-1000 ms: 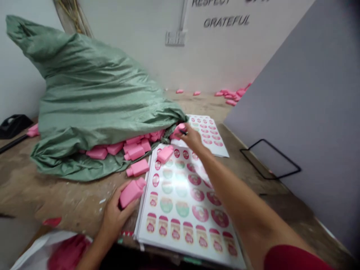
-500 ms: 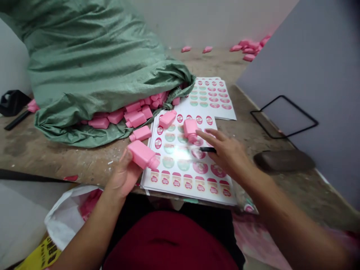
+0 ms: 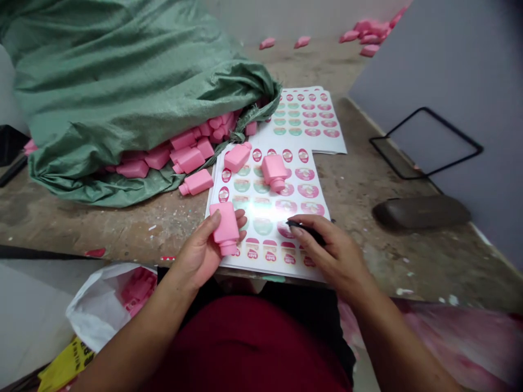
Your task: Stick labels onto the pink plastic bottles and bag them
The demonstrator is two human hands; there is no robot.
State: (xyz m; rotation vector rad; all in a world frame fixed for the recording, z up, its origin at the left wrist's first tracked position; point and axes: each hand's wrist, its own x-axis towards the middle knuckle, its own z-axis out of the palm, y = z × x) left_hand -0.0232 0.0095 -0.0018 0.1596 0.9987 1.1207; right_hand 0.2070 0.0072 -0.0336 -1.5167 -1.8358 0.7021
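Over the label sheet [image 3: 269,204], near-left, we're pinching a pink bottle [image 3: 225,226] w/ our L hand [image 3: 204,256], neck toward us, ideally keeping its broad face clear, while our R hand [image 3: 333,250] is gripping a black tool [image 3: 311,233].

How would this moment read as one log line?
left hand: holding pink bottle; right hand: holding black tool; label sheet: loose bottles on it; nearby: green sack

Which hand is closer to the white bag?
Left. The left hand, holding a pink bottle, is right of the white bag; the right hand, holding a black object, is farther right.
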